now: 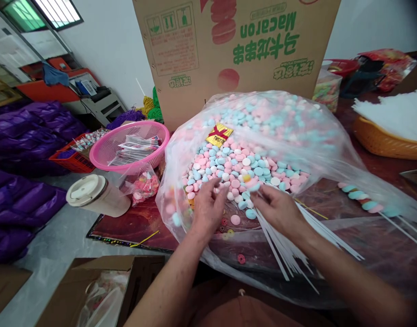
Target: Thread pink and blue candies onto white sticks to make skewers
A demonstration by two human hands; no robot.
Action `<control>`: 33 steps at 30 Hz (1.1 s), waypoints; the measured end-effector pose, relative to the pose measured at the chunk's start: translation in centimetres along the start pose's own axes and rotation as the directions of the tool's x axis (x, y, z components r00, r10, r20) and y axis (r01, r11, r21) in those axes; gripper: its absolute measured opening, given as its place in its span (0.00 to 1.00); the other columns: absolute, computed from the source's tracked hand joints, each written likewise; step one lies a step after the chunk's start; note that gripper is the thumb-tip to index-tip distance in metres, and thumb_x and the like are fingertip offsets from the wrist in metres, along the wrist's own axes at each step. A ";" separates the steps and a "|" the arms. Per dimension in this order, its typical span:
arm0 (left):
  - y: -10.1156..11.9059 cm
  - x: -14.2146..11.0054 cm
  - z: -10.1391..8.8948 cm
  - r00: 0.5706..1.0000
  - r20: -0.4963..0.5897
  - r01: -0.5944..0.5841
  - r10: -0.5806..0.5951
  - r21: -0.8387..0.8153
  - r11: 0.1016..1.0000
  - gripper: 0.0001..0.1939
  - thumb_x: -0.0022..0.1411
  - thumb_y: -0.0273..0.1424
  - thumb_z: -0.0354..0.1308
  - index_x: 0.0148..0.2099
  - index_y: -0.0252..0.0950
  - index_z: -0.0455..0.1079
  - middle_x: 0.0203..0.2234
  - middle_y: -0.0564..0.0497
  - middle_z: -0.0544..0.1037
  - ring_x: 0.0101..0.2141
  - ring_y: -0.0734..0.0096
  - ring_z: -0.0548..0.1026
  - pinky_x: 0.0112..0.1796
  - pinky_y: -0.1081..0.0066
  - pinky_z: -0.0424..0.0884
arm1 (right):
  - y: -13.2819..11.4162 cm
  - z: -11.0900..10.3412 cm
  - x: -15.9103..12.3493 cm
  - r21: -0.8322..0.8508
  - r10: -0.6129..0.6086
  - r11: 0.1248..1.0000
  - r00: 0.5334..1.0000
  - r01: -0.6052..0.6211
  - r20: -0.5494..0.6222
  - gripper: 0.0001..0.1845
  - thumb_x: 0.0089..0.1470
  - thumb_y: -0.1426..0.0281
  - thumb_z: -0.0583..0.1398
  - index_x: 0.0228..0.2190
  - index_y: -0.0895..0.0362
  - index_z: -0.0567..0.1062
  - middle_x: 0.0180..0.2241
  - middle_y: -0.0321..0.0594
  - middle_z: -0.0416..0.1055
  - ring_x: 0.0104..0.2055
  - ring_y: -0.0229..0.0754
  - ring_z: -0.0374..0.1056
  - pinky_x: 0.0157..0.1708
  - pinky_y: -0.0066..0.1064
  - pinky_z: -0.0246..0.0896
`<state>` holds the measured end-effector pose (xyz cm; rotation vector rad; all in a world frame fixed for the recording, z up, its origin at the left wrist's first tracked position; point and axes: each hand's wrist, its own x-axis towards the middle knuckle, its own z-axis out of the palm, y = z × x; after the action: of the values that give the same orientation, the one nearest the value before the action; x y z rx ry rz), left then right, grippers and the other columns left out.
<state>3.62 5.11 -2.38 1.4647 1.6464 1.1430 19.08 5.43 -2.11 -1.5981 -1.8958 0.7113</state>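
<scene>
Both my hands work at the mouth of a large clear plastic bag (331,141) full of pink, blue and white marshmallows (235,184). My right hand (279,206) pinches a short stack of candy (252,181), with pink, pale blue and yellow pieces; whether a stick runs through it is hidden. My left hand (210,206) is left of the stack, fingers curled and thumb close to them over the marshmallows; what lies in that pinch is unclear. Loose white sticks (279,250) lie below my right forearm. Finished candy skewers (361,197) lie at the right.
A tall cardboard box (181,104) stands behind the bag. On the left are a pink basket (99,156) with packets and a lidded white cup (109,200). An orange basket (381,141) of white sticks is at the right. An open carton (63,295) sits below the table.
</scene>
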 end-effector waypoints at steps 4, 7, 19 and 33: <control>-0.8 3.2 -0.7 0.966 0.169 -0.257 0.198 0.505 0.824 0.09 0.53 0.24 0.52 0.35 0.36 0.73 0.33 0.45 0.74 0.38 0.60 0.70 0.42 0.62 0.64 | -0.8 1.7 5.1 -0.195 0.021 0.981 1.000 -0.017 0.018 0.08 0.49 0.67 0.54 0.24 0.58 0.69 0.26 0.38 0.65 0.28 0.37 0.60 0.25 0.26 0.49; -1.5 3.2 -1.2 0.990 0.054 -0.138 0.127 0.347 0.928 0.06 0.54 0.29 0.54 0.32 0.37 0.72 0.28 0.48 0.75 0.33 0.64 0.72 0.38 0.65 0.67 | -1.0 2.4 6.4 -0.209 0.017 0.978 0.999 -0.007 0.049 0.05 0.46 0.72 0.56 0.23 0.59 0.70 0.30 0.42 0.66 0.29 0.38 0.61 0.26 0.27 0.49; 0.4 -2.4 0.8 0.950 0.018 0.257 -0.313 -0.617 0.744 0.14 0.45 0.35 0.65 0.32 0.32 0.70 0.22 0.52 0.74 0.23 0.75 0.73 0.26 0.74 0.70 | -2.9 0.3 -0.6 0.415 0.043 0.910 0.998 -0.022 -0.041 0.11 0.49 0.61 0.56 0.25 0.56 0.65 0.22 0.33 0.62 0.23 0.35 0.58 0.22 0.27 0.54; 1.1 -4.4 1.0 0.991 -0.022 0.096 -0.134 -0.585 0.805 0.14 0.51 0.35 0.61 0.41 0.36 0.73 0.35 0.49 0.78 0.37 0.69 0.74 0.40 0.71 0.69 | -2.9 0.2 -1.7 0.852 0.053 0.377 0.927 -0.364 0.372 0.16 0.42 0.60 0.62 0.27 0.56 0.63 0.15 0.25 0.61 0.10 0.24 0.43 0.10 0.19 0.34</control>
<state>5.69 0.92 -2.12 0.9235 1.2326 1.4695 17.12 3.35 -0.35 -0.9744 -0.9964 1.8103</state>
